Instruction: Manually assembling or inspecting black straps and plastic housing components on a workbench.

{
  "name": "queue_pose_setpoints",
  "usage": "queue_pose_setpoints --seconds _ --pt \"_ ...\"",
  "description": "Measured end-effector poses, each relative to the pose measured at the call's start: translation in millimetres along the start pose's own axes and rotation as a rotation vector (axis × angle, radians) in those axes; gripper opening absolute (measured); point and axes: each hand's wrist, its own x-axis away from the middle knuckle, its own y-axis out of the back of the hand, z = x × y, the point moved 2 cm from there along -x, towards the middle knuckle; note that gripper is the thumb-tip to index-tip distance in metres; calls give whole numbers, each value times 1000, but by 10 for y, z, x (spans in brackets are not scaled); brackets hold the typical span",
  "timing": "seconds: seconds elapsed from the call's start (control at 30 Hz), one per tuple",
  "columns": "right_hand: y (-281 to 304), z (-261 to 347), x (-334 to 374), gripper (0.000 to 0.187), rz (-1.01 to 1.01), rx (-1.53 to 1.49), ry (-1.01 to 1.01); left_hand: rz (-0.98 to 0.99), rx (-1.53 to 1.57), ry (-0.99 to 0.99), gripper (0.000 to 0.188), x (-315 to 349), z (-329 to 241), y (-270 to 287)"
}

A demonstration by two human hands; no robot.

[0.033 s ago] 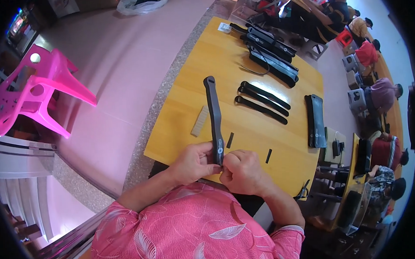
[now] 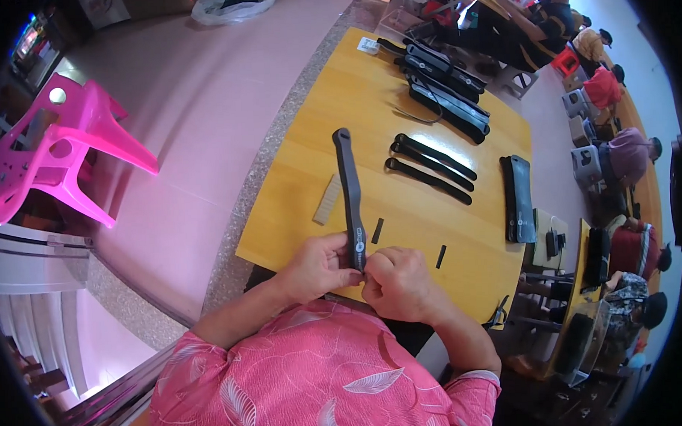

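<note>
A long dark grey strap [image 2: 349,183] with a slot at its far end rises from my hands over the near part of the yellow table. My left hand [image 2: 317,268] is closed around its wider near end, thumb across the bottom. Fingers curled, my right hand [image 2: 400,282] pinches at the same end from the right; its fingertips are mostly hidden. Two short black strips, one [image 2: 378,230] beside the strap and another [image 2: 441,256] further right, lie on the table, as does a pale sheet of small pieces [image 2: 327,200] to the left.
Several black straps [image 2: 433,165] lie mid-table, behind them stacked black straps [image 2: 449,96]. A black bundle [image 2: 518,199] sits by the right edge, scissors [image 2: 498,313] at the near right corner. A pink stool [image 2: 75,140] stands left; people work at tables on the right.
The far end of the strap has shifted very slightly left and down. My hands stay in nearly the same place.
</note>
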Motion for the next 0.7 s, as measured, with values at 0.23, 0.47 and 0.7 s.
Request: queue_pose_setpoints --seconds 0.23,0.47,0.7 --pt "129 118 -40 11 117 180 76 -5 -115 112 63 9 -44 66" --pt "55 160 -17 13 168 233 95 -43 -154 119 62 39 -43 75" --pt "-10 53 17 15 47 -72 -18 85 -43 104 64 88 -67 29"
